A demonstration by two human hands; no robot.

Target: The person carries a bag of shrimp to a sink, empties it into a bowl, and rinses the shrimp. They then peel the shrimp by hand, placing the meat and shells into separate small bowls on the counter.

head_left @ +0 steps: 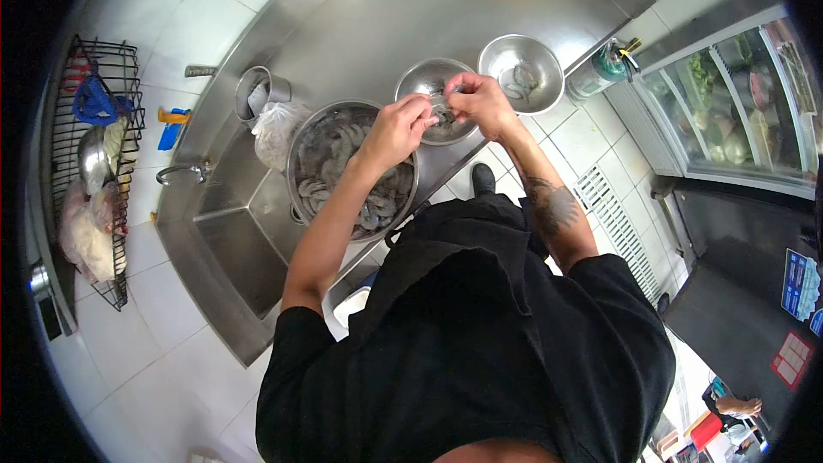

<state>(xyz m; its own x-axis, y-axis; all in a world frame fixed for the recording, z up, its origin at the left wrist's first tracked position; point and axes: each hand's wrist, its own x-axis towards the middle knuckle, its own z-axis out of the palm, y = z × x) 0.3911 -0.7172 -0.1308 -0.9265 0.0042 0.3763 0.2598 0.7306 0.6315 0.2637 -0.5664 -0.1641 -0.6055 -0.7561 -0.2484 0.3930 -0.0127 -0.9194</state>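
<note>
**Left hand [394,133] and right hand [484,105] meet above the middle bowl [417,77]**

The steel worktop [369,21] curves across the view, its far side cut off by the wall. On the right stands a glass-fronted fridge [737,111], its contents blurred behind the doors. The sink [236,257] opens at the left, partly covered by the large pot [294,167], which is full of grey, unpeeled-looking shrimp [339,154]; the left forearm hides part of the heap.

The middle bowl sits just beside the pot, with dark bits inside and much of its interior screened by the hands. Near it, the right bowl [555,64] holds a few pale grey pieces [520,81], too small to make out clearly. A cloudy plastic bag [281,133] leans by the pot, its contents unclear, next to a metal container [279,88].

The fingers of both hands are pinched on a small translucent piece [438,99], held over the middle bowl. It looks like shrimp, but the fingertips cover part of it and its exact outline cannot be told.
</note>
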